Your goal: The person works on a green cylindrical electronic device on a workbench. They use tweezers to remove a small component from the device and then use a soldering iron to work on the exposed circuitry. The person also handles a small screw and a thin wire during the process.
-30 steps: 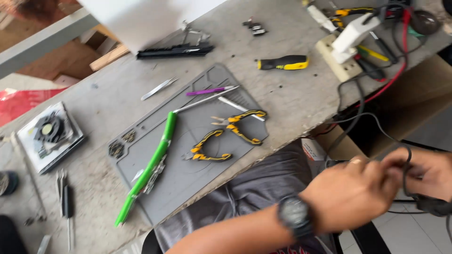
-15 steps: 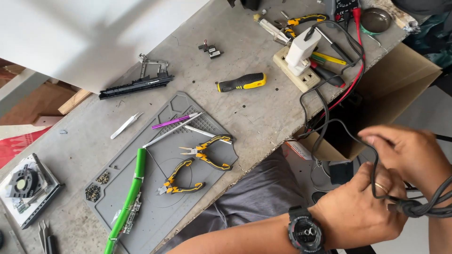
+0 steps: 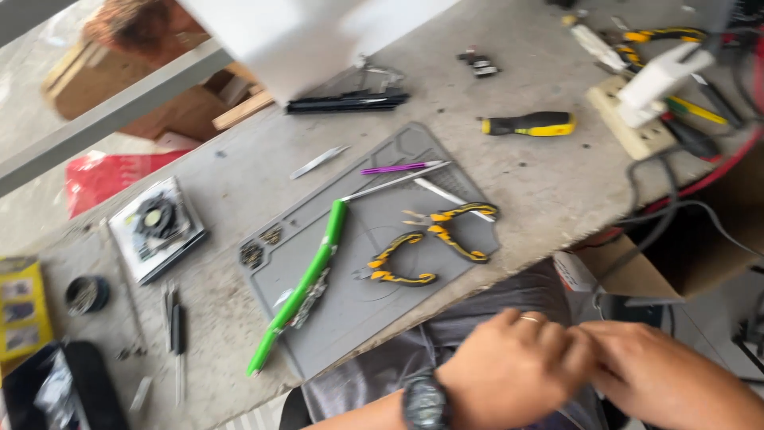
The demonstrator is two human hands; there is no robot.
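Hands meet below the workbench's near edge: left hand (image 3: 509, 368) and right hand (image 3: 660, 378) touch fingertips over the lap; what they grip, I cannot tell. Pliers (image 3: 430, 243) lie on the grey mat (image 3: 350, 306) nearby.

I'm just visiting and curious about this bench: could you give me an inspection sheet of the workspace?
Surface: grey workbench with a grey work mat.
Job's things: nothing seen in the hands; blurred.
Clutter: two yellow-handled pliers, green tool, yellow screwdriver, small fan.
Grippers: left hand and right hand meet below the bench edge; grip cannot be told.
Cables: black cables hang from a power strip.
Surroundings: cardboard box, red sheet.
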